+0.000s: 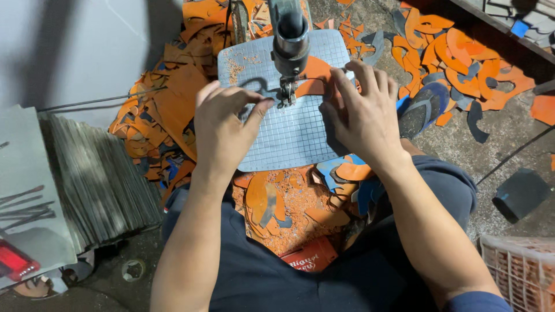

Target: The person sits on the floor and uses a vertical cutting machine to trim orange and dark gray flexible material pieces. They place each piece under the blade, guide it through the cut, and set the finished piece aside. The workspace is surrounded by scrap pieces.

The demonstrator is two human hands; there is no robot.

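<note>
At 6 o'clock, nearest the camera, orange dust and offcuts (277, 208) lie between the person's knees, under the near edge of the gridded plate (289, 138). On the plate the left hand (222, 124) at 9 o'clock and the right hand (361, 115) at 3 o'clock lie apart, fingers spread and pressed flat on a grey sheet (254, 92) and an orange piece (315, 75), which meet the blade (285, 92) at the centre. The step in hand seems to be cutting along an outline, so the next move calls for slow, even feeding with fingertips kept beside the blade; at 12 o'clock more scraps (457, 63) cover the floor.
</note>
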